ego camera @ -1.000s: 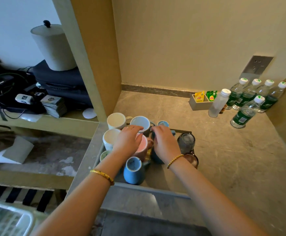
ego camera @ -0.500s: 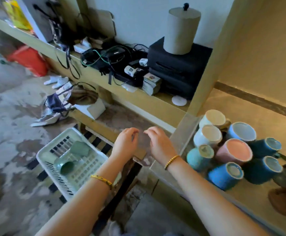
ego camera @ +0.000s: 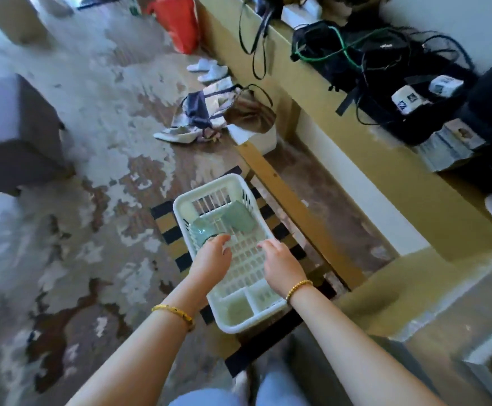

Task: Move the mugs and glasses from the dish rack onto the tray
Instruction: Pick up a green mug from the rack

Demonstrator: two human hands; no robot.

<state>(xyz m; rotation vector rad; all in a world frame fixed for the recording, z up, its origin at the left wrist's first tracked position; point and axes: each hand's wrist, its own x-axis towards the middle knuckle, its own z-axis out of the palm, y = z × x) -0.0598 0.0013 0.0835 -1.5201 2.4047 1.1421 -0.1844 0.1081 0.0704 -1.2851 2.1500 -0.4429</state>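
A white plastic dish rack (ego camera: 240, 322) sits low on a striped stand on the floor. Two pale green mugs lie in its far half: one (ego camera: 202, 234) on its side at the left, another (ego camera: 237, 218) toward the right. My left hand (ego camera: 212, 256) hovers over the rack with its fingertips just at the left mug, holding nothing. My right hand (ego camera: 278, 263) hangs over the rack's right side, fingers loosely curled and empty. The tray is all but out of view; only a corner (ego camera: 485, 370) shows at the lower right.
A wooden bench frame (ego camera: 294, 206) runs along the rack's right side. The yellow shelf (ego camera: 414, 186) above carries black cables and bags. Shoes and a brown bag (ego camera: 247, 112) lie on the patchy floor beyond. A grey block (ego camera: 13, 136) stands at left.
My view swung from the tray of mugs down and left to the dish rack. Both empty hands left the tray and came down over the rack, the left one reaching the left green mug.
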